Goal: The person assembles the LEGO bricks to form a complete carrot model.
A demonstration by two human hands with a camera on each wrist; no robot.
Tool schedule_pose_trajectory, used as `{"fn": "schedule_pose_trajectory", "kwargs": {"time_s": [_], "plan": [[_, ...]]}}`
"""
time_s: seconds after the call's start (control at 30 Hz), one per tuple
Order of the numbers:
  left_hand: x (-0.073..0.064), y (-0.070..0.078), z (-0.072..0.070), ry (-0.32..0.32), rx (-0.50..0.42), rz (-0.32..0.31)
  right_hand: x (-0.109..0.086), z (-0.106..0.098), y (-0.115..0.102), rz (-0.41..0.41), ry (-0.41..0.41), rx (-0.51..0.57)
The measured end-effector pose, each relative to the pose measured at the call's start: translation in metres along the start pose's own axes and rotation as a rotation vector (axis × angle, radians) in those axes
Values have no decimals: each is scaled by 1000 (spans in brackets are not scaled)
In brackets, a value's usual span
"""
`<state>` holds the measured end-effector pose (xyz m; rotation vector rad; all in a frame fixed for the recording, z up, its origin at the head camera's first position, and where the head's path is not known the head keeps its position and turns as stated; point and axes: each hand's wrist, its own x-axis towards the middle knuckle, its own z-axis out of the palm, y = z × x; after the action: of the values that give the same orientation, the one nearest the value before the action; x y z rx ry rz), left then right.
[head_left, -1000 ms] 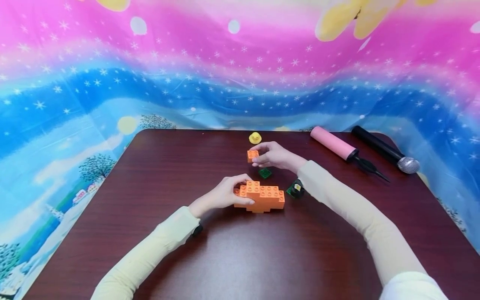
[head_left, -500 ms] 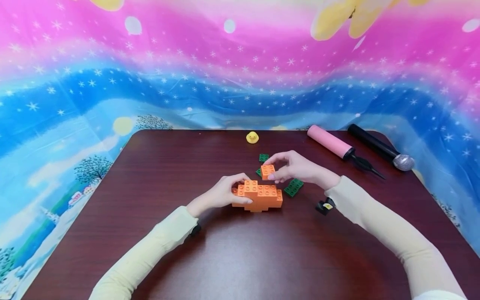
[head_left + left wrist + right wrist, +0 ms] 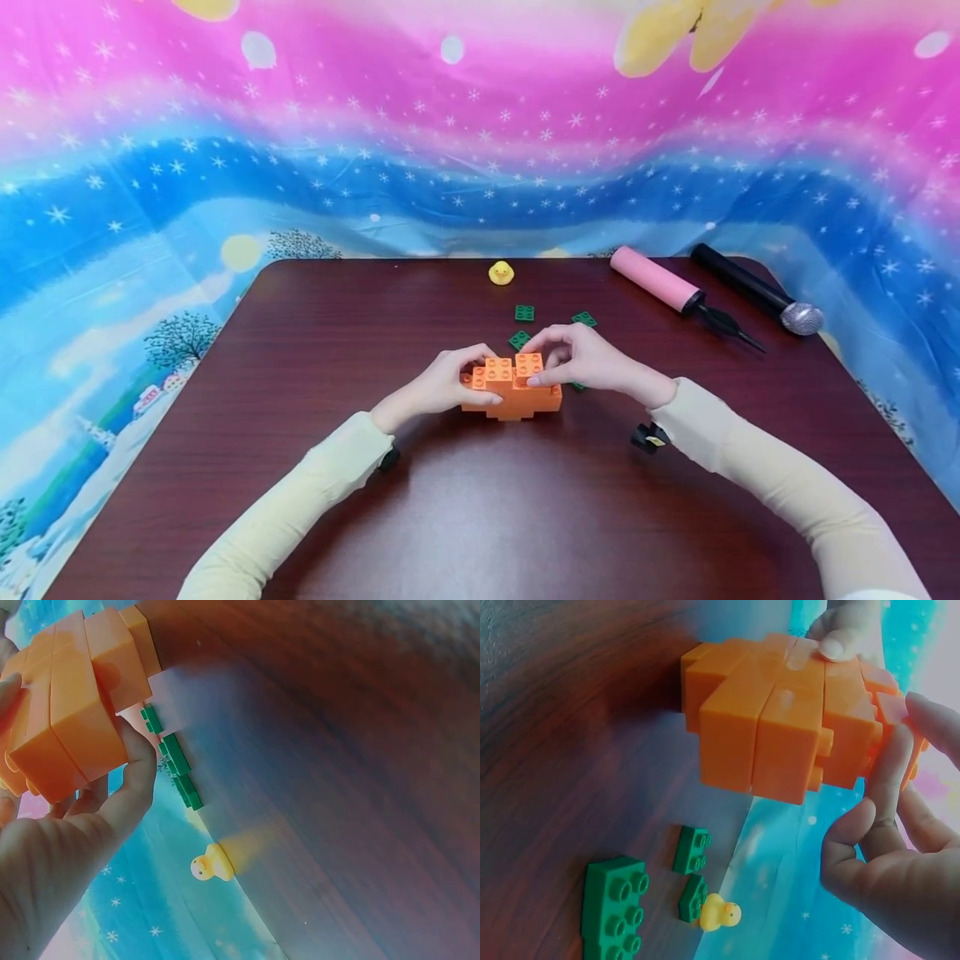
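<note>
An orange toy-brick assembly [image 3: 514, 406], stepped and wider in its middle, stands near the centre of the table. Its left end is gripped by my left hand [image 3: 437, 383], thumb on the near side and fingers behind. My right hand [image 3: 596, 360] pinches a small orange brick [image 3: 528, 364] on top of the assembly, right of another raised brick. In the right wrist view that brick [image 3: 894, 711] sits against the studs between thumb and fingers; whether it is fully pressed down I cannot tell. The left wrist view shows the assembly [image 3: 71, 697] in the left hand's grasp.
Behind the hands lie several green bricks [image 3: 524, 312], one partly hidden by my right hand. A yellow rubber duck [image 3: 501, 272] sits at the far edge. At the back right lie a pink hand pump [image 3: 656, 279] and a black microphone [image 3: 753, 287]. A patterned cloth hangs behind the table.
My right hand has brought the small orange brick nearer, from beyond the assembly down onto its top right. My left hand keeps its hold on the assembly.
</note>
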<state>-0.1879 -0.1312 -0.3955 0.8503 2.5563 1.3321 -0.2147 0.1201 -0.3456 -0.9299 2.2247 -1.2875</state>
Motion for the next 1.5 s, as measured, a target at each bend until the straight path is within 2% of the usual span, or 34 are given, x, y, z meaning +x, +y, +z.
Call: {"fn": "schedule_pose_trajectory", "kwargs": {"time_s": [0.3,0.6,0.73,1.07,1.5], "plan": [[2,-1,4,-7,-11,-10,-1,5,2,-26,33,-30],[1,0,3,7,-13,13,-3,8,8,-73,124,-157],[1,-1,2,6,-12,26,-3,9,11,-78,125,-153],[2,-2,1,8,10,25,-2,10,13,-93,114,-62],[1,-3,1,20,10,33,2,13,14,-157,158,-173]]}}
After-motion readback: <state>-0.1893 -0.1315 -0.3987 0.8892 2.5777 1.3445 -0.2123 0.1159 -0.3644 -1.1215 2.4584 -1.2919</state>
